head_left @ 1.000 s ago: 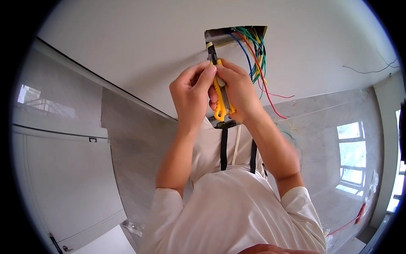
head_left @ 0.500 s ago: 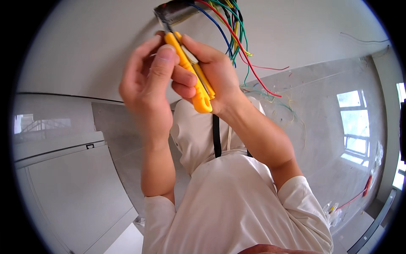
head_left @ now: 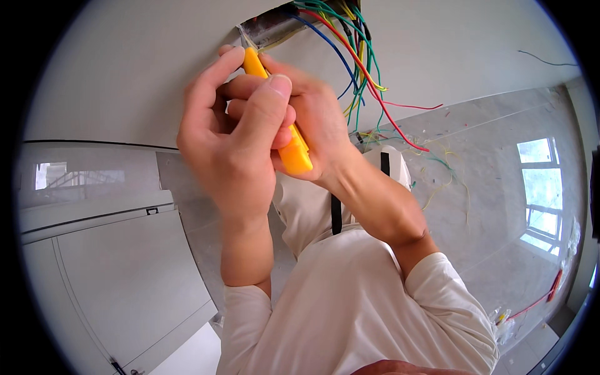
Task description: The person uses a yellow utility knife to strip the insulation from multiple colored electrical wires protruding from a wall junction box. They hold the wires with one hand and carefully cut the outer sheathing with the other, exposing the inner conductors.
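White wall (head_left: 156, 81) fills the upper part of the view, rectangular cutout (head_left: 272, 28) in it. Glossy grey floor (head_left: 481, 194) to the right, window reflection on it, thin wire scraps (head_left: 449, 165) strewn about. White panelled door (head_left: 134, 269) lower left.

Yellow cutter (head_left: 297, 156) is held up just below the cutout's left corner, tilted, upper end toward the wall. Right hand (head_left: 320, 122) has it: grip closed, fingers wrapped round the body. Left hand (head_left: 234, 147) is up against it, index fingertip at the upper end, thumb across the front. Left grip half curled; can't tell whether it's pinching or only touching. Blade end too unclear to read.

Right of the hands, wires hang from the cutout: red wire (head_left: 387, 111) longest, blue wire (head_left: 332, 49), green and yellow ones bunched alongside. Worker wears a pale shirt (head_left: 350, 294).
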A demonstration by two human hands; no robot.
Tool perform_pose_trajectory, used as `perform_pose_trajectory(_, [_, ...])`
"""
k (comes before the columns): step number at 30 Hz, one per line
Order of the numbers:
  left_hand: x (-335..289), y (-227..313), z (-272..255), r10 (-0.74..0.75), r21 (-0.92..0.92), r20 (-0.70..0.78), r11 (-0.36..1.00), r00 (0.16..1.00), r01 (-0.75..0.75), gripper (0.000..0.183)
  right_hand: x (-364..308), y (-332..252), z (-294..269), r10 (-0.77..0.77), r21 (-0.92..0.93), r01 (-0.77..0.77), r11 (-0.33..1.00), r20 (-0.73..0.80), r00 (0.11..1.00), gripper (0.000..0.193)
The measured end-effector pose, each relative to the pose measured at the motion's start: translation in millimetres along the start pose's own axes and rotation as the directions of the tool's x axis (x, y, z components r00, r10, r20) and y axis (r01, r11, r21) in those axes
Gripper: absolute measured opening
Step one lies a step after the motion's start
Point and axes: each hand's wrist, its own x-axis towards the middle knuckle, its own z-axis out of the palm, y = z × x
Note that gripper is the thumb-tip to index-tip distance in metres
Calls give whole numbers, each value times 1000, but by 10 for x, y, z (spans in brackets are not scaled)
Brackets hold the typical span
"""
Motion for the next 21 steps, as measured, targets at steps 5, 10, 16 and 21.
perform_pose_trajectory(5, [-124, -92, -129, -191, -199, 111, 957, 975, 210, 38, -221, -52, 39, -298, -546, 186, 817, -124, 946, 23])
perform_pose_trajectory(10, [-137, -208, 30, -202, -184, 165, 955, 965, 231, 39, -431, -138, 123, -435, -688, 240, 685, -121, 893, 21])
perform_pose_trajectory(16, [201, -431, -5, -222, -506, 181, 814, 958, 285, 43, -687, -186, 126, -507, -829, 228, 510, -76, 858, 26])
perform_pose_trajectory(21, [519, -765, -115, 51, -800, 526, 369, 849, 473, 45, -969, -142, 74, -610, -869, 269, 415, -46, 791, 38])
